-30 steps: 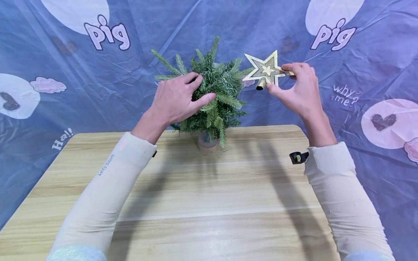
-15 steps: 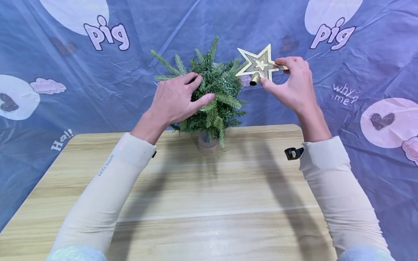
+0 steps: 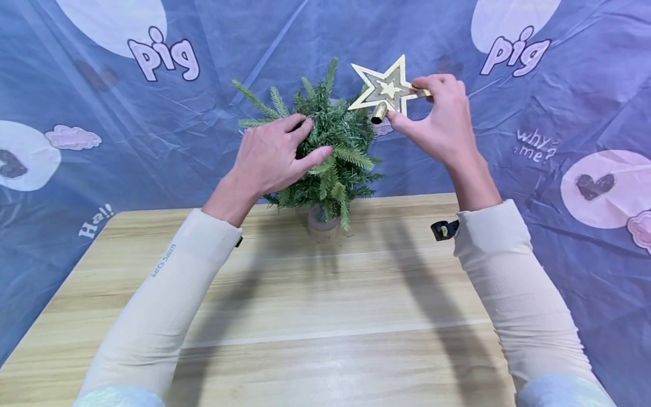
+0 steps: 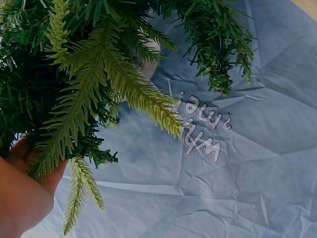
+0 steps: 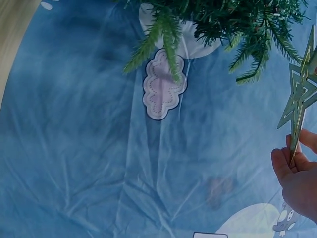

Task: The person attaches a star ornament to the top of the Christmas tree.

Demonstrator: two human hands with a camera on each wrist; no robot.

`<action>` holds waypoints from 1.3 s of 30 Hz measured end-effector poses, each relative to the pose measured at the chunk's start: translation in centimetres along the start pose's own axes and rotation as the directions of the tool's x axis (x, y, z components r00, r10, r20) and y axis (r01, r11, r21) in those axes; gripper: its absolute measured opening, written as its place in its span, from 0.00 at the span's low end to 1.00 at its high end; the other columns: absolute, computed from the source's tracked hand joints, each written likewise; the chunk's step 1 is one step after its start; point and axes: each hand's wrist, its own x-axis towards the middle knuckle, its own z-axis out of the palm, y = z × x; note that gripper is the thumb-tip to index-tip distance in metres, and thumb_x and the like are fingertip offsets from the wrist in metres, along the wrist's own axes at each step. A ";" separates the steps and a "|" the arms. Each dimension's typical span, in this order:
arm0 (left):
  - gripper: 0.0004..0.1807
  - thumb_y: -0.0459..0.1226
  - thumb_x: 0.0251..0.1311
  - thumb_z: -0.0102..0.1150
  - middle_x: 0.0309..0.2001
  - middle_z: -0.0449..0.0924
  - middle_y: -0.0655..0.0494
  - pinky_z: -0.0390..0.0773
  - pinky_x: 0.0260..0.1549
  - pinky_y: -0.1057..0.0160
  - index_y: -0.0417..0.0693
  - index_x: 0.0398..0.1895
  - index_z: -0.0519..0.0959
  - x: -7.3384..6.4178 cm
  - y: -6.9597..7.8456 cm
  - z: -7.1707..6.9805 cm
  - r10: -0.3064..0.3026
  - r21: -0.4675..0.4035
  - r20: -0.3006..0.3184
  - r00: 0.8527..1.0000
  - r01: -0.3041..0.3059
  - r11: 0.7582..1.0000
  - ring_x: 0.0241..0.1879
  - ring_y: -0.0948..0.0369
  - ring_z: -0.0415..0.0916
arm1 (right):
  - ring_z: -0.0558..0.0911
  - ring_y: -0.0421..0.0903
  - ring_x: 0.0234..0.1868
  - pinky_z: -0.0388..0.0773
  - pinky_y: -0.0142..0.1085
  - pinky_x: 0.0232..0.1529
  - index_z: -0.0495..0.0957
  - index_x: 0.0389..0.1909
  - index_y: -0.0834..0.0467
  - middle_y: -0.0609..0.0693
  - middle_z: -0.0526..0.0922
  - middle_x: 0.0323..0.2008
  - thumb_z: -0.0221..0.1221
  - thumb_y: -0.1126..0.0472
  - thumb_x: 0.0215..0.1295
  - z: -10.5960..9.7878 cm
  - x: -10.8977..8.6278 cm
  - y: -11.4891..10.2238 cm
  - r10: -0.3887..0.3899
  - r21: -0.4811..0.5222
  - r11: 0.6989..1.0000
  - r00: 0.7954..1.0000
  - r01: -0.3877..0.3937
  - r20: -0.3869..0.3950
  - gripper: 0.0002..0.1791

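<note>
A small artificial Christmas tree [image 3: 343, 150] stands upright at the far side of the table, on a pale round base [image 3: 323, 229]. My left hand [image 3: 269, 155] grips its branches from the left, thumb in front and fingertips partly lost in the needles. In the left wrist view that hand [image 4: 22, 198] shows below the green sprigs [image 4: 99, 59]. My right hand [image 3: 447, 121] pinches a gold star tree topper [image 3: 389, 89] by points on its right side. The star is up beside the treetop, overlapping its right branches, its short hollow socket [image 3: 378, 113] facing down and left.
The wooden table [image 3: 325, 316] spreads in front of the tree, with arm shadows across it. Close behind its far edge hangs a blue printed cloth [image 3: 244, 34]. A black strap [image 3: 445, 230] sticks out from the right sleeve [image 3: 500, 265].
My right hand has carried the star to the left and slightly up, from beside the tree to overlapping its right branches. The left hand and the tree have stayed nearly in place.
</note>
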 end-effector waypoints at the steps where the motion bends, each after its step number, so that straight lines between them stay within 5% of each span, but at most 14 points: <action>1: 0.45 0.70 0.67 0.39 0.63 0.76 0.50 0.79 0.23 0.51 0.46 0.67 0.76 0.0 0.0 0.0 0.001 0.001 -0.001 1.000 -0.001 1.000 0.42 0.48 0.82 | 0.68 0.51 0.60 0.63 0.43 0.61 0.76 0.66 0.60 0.55 0.73 0.64 0.69 0.44 0.55 0.0 0.1 -0.2 -0.005 -0.001 1.000 1.000 0.005 -0.005 0.40; 17: 0.45 0.71 0.67 0.37 0.65 0.74 0.50 0.81 0.29 0.48 0.46 0.69 0.75 0.2 0.0 -0.2 -0.012 -0.002 0.038 0.999 0.012 1.000 0.48 0.47 0.82 | 0.65 0.46 0.55 0.63 0.38 0.51 0.77 0.64 0.60 0.55 0.73 0.60 0.71 0.44 0.53 1.0 1.5 -1.5 -0.041 -0.035 0.999 0.997 0.039 -0.068 0.40; 39: 0.44 0.70 0.68 0.38 0.68 0.73 0.48 0.82 0.30 0.49 0.46 0.71 0.74 0.4 -0.2 -0.2 -0.014 -0.008 0.040 0.999 0.014 1.000 0.51 0.46 0.81 | 0.65 0.44 0.59 0.64 0.30 0.60 0.77 0.63 0.59 0.52 0.72 0.58 0.72 0.43 0.52 3.3 3.4 -3.3 -0.078 -0.051 0.996 0.979 0.069 -0.189 0.39</action>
